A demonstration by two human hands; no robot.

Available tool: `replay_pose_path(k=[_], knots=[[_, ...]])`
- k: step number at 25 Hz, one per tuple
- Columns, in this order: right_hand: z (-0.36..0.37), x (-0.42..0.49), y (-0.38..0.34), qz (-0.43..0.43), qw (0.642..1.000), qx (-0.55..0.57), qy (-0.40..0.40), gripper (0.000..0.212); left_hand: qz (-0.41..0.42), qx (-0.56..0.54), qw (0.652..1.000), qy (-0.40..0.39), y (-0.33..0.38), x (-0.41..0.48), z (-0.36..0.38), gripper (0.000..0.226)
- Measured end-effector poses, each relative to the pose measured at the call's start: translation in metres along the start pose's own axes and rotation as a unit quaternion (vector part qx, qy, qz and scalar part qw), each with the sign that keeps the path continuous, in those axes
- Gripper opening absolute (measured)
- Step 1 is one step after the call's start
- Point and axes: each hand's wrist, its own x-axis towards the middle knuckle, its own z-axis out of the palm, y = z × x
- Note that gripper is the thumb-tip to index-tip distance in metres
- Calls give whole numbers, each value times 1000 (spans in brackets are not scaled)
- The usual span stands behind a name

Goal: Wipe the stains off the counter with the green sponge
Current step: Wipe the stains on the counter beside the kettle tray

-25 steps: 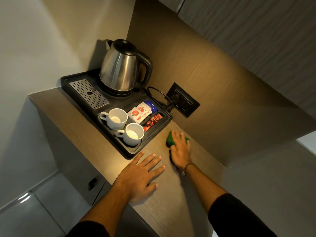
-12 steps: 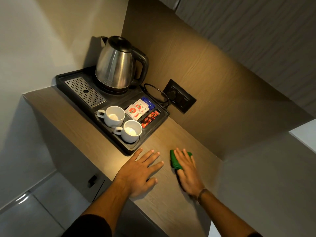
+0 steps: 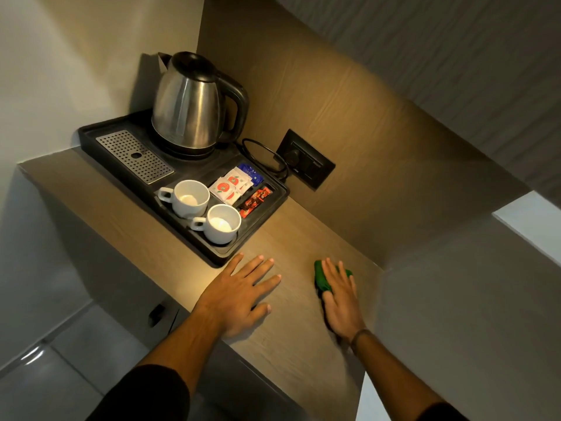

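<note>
The green sponge (image 3: 322,276) lies on the wood-grain counter (image 3: 297,238), close to the right wall. My right hand (image 3: 341,299) presses flat on top of it, fingers stretched forward, so only the sponge's left side and far tip show. My left hand (image 3: 239,294) rests palm-down on the counter with fingers spread, just in front of the black tray and holding nothing. I cannot make out any stain in this dim light.
A black tray (image 3: 273,208) at the back left carries a steel kettle (image 3: 194,107), two white cups (image 3: 190,198), sachets and a drip grate. A wall socket (image 3: 306,161) with the kettle's cord sits behind. The counter's front edge drops to a grey floor (image 3: 45,375).
My right hand has slid the sponge along the counter, away from the tray's corner toward the right wall and nearer to me. The left hand has stayed planted.
</note>
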Motion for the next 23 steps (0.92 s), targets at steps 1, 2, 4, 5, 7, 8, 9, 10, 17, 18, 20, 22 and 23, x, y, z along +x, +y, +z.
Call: replay_pose_path(k=[1,2,4,5,7,8,9,10,17,18,20,22,23], knots=[[0,1,-9,23,1000,7,12,71,1,1,1000,2,0,3,-1,67],[6,-4,-17,8,1000,16,7,70,-2,0,1000,2,-1,1,0,67],[18,-40,-7,-65,998,15,-20,67,-1,-2,1000,0,2,-3,5,67],[16,-54,4,-86,996,13,-28,66,-3,-1,1000,2,1,-4,6,67],[2,-46,21,-67,997,14,-22,67,-6,-4,1000,4,-1,-4,6,68],[-3,-32,20,-25,1000,12,-7,69,-7,-4,1000,6,-3,-4,4,68],[-6,-21,12,20,1000,13,7,70,-4,-4,1000,7,-3,-4,3,68],[-5,-18,2,48,999,15,14,72,-1,-7,1000,7,-3,-3,3,68],[-2,-52,33,-28,1000,12,0,72,-4,-12,1000,8,-2,-4,5,68],[-6,-36,30,12,1000,11,9,71,-4,-9,1000,9,-2,-4,4,68],[-9,-11,13,69,997,16,16,70,0,-5,1000,7,-2,-3,4,68],[-2,-19,7,34,999,16,7,73,0,-7,1000,6,-2,-4,5,68],[3,-35,13,-2,1000,17,-1,74,-1,-9,1000,8,-2,-4,5,68]])
